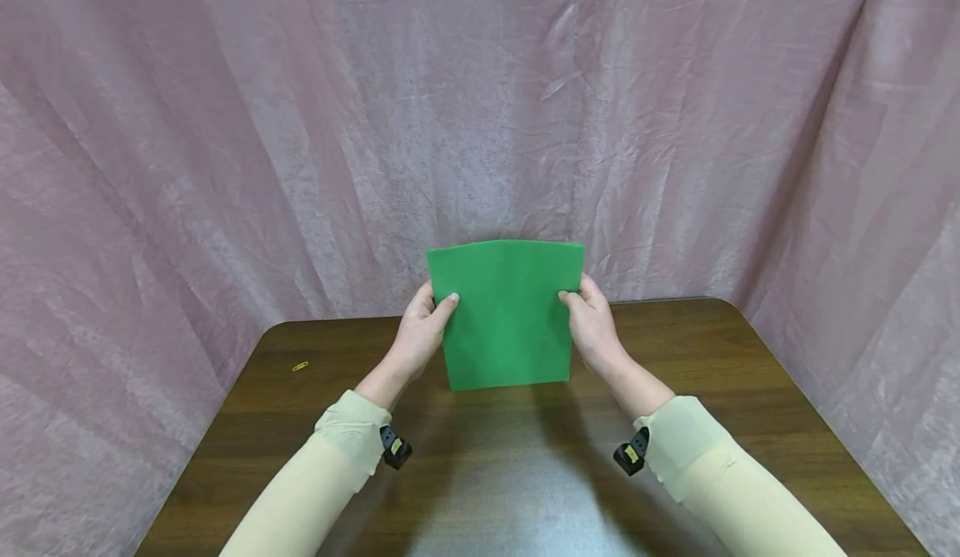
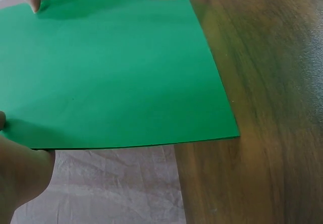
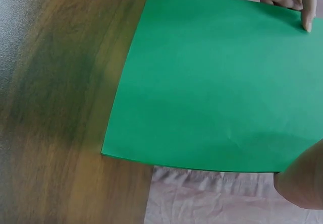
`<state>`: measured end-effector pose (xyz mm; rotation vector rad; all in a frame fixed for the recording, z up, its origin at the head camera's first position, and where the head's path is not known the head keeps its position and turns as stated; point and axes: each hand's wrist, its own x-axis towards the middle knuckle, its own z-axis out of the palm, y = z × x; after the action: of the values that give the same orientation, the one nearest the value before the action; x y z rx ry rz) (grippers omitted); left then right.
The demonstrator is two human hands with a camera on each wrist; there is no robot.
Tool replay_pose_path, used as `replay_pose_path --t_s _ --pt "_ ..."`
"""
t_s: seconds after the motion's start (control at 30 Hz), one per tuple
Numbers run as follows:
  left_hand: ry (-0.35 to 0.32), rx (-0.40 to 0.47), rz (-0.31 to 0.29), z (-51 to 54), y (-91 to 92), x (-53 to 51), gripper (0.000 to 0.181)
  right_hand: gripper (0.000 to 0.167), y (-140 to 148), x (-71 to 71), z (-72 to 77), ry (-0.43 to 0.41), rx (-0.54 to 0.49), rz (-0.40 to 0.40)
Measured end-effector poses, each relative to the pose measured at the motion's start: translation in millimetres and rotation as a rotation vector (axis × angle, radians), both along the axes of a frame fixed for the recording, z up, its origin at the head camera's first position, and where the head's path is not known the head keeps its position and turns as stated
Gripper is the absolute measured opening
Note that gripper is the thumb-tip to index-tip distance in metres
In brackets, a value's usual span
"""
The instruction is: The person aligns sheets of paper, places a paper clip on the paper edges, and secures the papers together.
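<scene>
A green sheet, perhaps a stack of paper [image 1: 506, 315], is held upright between both hands above the far part of the table, slightly bowed. My left hand [image 1: 418, 332] grips its left edge, thumb on the near face and fingers behind. The right hand [image 1: 596, 328] pinches the right edge the same way. In the left wrist view the green sheet [image 2: 116, 72] shows its flat face, with the left hand [image 2: 25, 176] at the lower left. The right wrist view shows the sheet [image 3: 217, 82] and part of the right hand [image 3: 305, 178].
A yellow paper clip [image 1: 300, 366] lies on the brown wooden table [image 1: 247, 424] at the left. Pink curtains [image 1: 375, 123] hang behind the table and along its sides. Each wrist wears a small black device on a strap.
</scene>
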<state>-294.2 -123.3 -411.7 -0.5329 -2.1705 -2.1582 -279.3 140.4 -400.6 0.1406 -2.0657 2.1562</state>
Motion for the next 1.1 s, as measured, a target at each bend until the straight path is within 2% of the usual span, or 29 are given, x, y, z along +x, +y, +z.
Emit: replay_pose_path --t_s 0.23,0.37,0.5,0.63,0.73,0.83,0.97,1.03,1.1 --pt "-0.02 -0.025 0.009 -2.7 1.1 -0.1 0.034 0.04 0 -2.8 8.2 0.031 -0.006 0.017" --pt "-0.018 -0.021 0.0 -2.3 1.8 -0.1 0.036 0.042 0 -4.8 20.9 0.041 0.007 0.025" --pt "-0.022 -0.012 -0.011 -1.6 1.8 0.5 0.04 0.053 0 -8.1 36.1 0.062 0.013 0.02" --pt "-0.019 -0.003 -0.018 -1.7 2.0 0.7 0.04 0.064 -1 -10.9 49.3 0.111 0.046 0.015" --pt "-0.008 -0.008 -0.017 -2.4 2.3 0.2 0.039 0.068 -1 -12.5 55.5 0.182 0.099 -0.014" --pt "0.0 -0.012 -0.019 -3.0 2.3 -0.1 0.039 0.074 0 -13.3 59.6 0.325 0.271 -0.094" --pt "0.008 -0.004 -0.02 -3.5 1.8 -0.4 0.038 0.078 -1 -12.1 63.4 0.595 0.77 -0.233" --pt "0.009 -0.003 -0.018 -3.7 1.7 -0.4 0.037 0.076 -7 -8.8 64.8 0.711 0.996 -0.248" --pt "0.006 0.0 -0.014 -4.3 2.7 -0.8 0.037 0.074 -15 -4.5 64.7 0.763 1.151 -0.205"
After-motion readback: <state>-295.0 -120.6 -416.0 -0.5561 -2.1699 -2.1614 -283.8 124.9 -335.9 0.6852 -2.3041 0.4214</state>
